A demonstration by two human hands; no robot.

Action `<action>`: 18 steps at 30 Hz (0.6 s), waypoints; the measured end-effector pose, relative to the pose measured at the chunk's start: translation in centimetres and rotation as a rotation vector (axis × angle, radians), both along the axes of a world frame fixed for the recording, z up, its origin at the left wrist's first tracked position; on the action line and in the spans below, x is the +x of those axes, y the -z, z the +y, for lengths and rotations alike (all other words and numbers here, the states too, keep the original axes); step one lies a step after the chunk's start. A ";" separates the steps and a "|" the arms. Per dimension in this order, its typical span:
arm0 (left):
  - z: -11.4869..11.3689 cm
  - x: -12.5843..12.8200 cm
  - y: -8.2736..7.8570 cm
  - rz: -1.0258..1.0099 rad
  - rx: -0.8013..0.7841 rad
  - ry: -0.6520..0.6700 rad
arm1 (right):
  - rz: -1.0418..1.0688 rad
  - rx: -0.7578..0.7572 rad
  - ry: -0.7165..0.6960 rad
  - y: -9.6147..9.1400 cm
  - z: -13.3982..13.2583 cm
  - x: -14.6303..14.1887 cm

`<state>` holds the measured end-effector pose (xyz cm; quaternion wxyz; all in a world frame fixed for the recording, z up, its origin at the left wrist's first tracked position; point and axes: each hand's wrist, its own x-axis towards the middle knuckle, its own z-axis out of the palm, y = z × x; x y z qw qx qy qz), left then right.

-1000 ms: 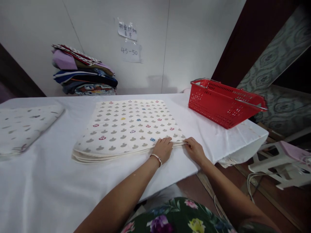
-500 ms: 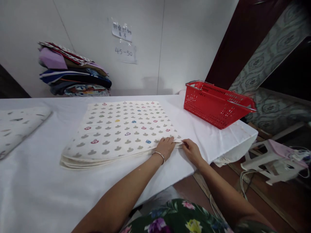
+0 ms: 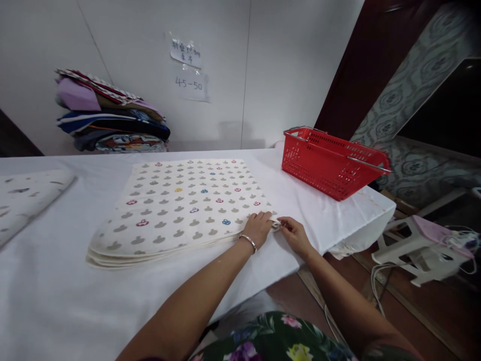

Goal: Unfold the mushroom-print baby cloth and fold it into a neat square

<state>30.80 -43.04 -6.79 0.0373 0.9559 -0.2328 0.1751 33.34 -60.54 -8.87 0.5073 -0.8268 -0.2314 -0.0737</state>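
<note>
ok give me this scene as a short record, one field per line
left hand: resting on the printed cloth, near its front right corner
right hand: at that corner; grip too small to tell
cloth: off-white, grey motifs with a few coloured ones, layered along the front edge
surface: white-covered table
left side: another patterned cloth
back left: stack of fabrics
back right: red basket
wall sign: 45-50

Left hand point(image 3: 258, 226) resting on the near edge of a layered, printed cloth point(image 3: 184, 200) at center frame, right hand point(image 3: 295, 234) pinching its corner, red basket point(image 3: 326, 168) at right, stacked fabrics point(image 3: 116, 120) upper left.
</note>
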 end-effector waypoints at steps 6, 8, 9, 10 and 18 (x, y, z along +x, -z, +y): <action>0.5 -1.1 -0.1 -0.064 -0.097 0.028 | 0.104 0.142 0.020 0.6 -0.2 0.4; 0.4 -1.2 -0.1 -0.065 -0.121 0.029 | 0.113 0.134 -0.011 0.5 -0.2 0.3; 0.3 -1.2 -0.1 -0.066 -0.129 0.027 | 0.117 0.135 -0.032 0.3 -0.1 0.2; 0.1 -1.2 -0.1 -0.066 -0.134 0.025 | 0.118 0.139 -0.048 0.2 -0.1 0.2; -0.2 -1.2 -0.2 -0.053 -0.135 0.012 | 0.094 0.087 -0.090 -0.9 0.0 -0.4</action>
